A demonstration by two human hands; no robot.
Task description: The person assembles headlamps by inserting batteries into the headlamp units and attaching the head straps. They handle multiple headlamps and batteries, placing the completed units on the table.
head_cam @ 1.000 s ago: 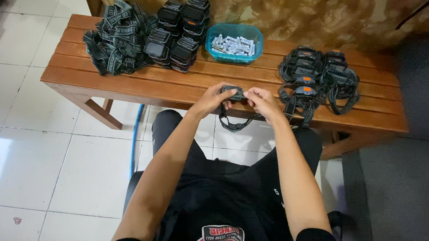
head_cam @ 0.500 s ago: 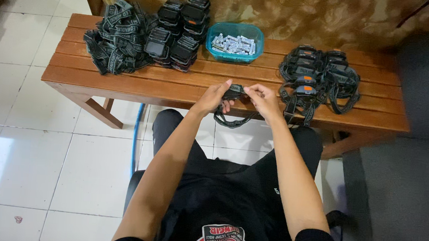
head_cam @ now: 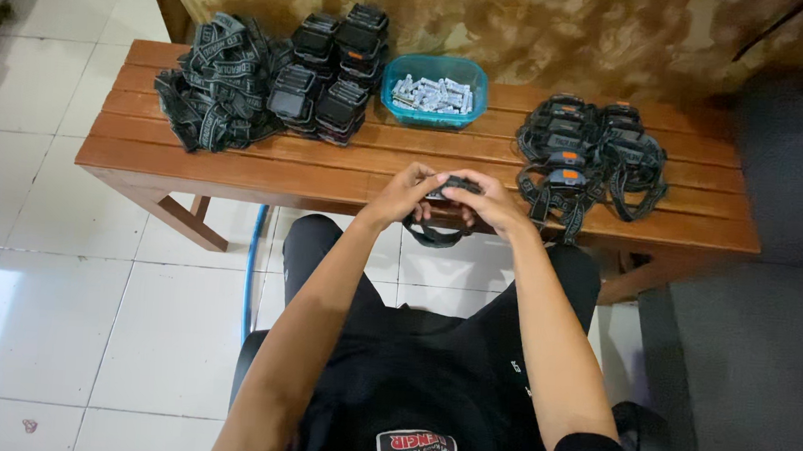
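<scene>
Both hands meet over the front edge of a wooden bench (head_cam: 238, 164). My left hand (head_cam: 407, 191) and my right hand (head_cam: 484, 201) together grip a small black headlamp (head_cam: 452, 184). Its black strap (head_cam: 431, 236) hangs in a loop below the fingers. Most of the lamp body is hidden by my fingers.
On the bench lie a heap of grey straps (head_cam: 213, 82) at the left, stacked black lamp bodies (head_cam: 334, 75), a blue tub of small batteries (head_cam: 434, 91), and a pile of strapped headlamps (head_cam: 589, 158) at the right. White floor tiles lie below; a grey seat (head_cam: 746, 367) stands right.
Both hands with the headlamp have shifted slightly up and toward the bench edge. The strap loop hangs a little differently.
</scene>
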